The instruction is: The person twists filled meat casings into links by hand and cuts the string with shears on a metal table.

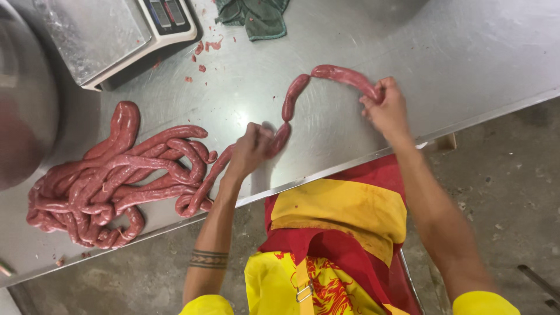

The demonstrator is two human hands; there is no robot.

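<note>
steel bench (350, 35), scuffed and shiny, carries everything. weighing scale (111, 32) with a flat metal platform at the far left corner, well beyond the left hand. green cloth (256, 17), crumpled, at the far edge, ahead of the space between the hands. small red meat scraps (204, 49) scattered near the scale. big metal bowl (23, 93) far left, partly out of frame. concrete floor (501, 175) below the right hand.

— Where is there open room on the shiny steel worktop (466, 52)?

— Upper right of the frame. At left, the heap of red raw sausage coils (111, 175) blocks passage; the grey weighing scale (111, 35) and crumpled green cloth (254, 16) stand along the top.
</note>
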